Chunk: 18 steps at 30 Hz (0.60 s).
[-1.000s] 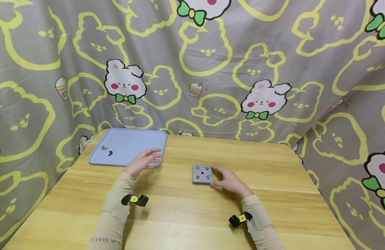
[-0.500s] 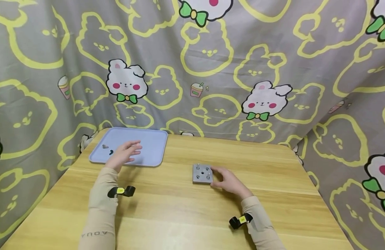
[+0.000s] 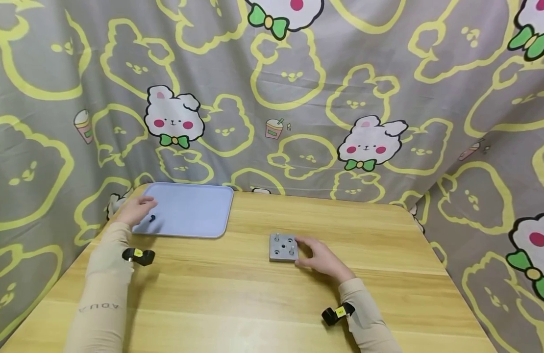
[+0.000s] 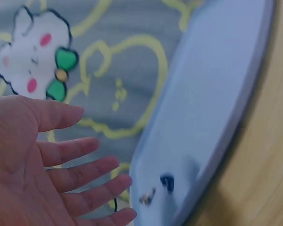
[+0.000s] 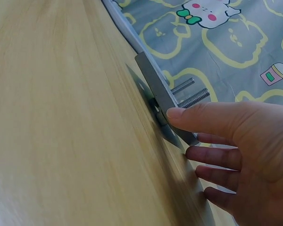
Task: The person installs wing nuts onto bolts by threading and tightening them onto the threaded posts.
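Observation:
A square grey metal plate (image 3: 284,255) with several holes lies on the table, two bolts (image 5: 194,97) poking up through it. My right hand (image 3: 319,257) holds its right side, thumb at the near corner and fingertips at the far one. In the right wrist view the thumb presses the plate's edge. My left hand (image 3: 134,211) hovers over the left end of a pale blue tray (image 3: 188,211), fingers spread and holding nothing. On the tray lie a small black curved piece (image 4: 167,182) and a small metal bolt (image 4: 146,197); the hand hides the bolt in the head view.
The wooden table (image 3: 236,304) runs back to a grey patterned curtain (image 3: 298,108) that hangs behind and on both sides. The tray's raised rim stands near the table's back left corner. Each sleeved wrist carries a black camera strap.
My left hand has moved left across the tray, from its right edge to its left end, now covering the bolt. The right hand and plate have stayed in place.

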Each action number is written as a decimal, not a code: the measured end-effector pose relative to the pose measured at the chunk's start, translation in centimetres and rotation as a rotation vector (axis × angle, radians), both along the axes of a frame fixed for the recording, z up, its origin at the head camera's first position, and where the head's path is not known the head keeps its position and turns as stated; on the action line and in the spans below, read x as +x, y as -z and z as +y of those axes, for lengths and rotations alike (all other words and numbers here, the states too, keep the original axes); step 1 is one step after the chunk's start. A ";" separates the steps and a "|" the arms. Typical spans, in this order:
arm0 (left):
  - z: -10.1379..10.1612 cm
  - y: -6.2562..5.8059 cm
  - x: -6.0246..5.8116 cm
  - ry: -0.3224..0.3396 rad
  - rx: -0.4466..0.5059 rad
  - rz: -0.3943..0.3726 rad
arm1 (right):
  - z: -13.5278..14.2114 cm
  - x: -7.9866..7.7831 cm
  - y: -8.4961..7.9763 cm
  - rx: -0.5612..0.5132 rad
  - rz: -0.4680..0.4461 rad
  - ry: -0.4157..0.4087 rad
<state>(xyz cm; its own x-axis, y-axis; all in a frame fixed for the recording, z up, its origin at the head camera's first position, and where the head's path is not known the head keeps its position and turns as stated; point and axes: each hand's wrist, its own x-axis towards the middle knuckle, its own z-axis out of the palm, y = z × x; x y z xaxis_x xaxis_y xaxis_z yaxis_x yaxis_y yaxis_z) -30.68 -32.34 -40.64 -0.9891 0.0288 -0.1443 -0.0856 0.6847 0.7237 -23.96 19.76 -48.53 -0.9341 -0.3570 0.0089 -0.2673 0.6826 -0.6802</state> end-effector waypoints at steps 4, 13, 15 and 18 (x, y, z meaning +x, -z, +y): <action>-1.5 0.0 -0.4 -0.043 -0.097 0.025 | -0.1 0.0 0.0 0.008 0.001 0.000; -2.1 0.3 -1.8 -0.151 -0.245 0.018 | 0.1 0.2 0.1 -0.004 -0.006 0.018; -2.1 0.6 -2.2 -0.158 -0.292 0.010 | 0.2 0.2 0.2 -0.005 -0.007 0.018; -2.0 1.1 -2.5 -0.173 -0.356 0.014 | 0.2 0.1 0.4 -0.003 -0.009 0.014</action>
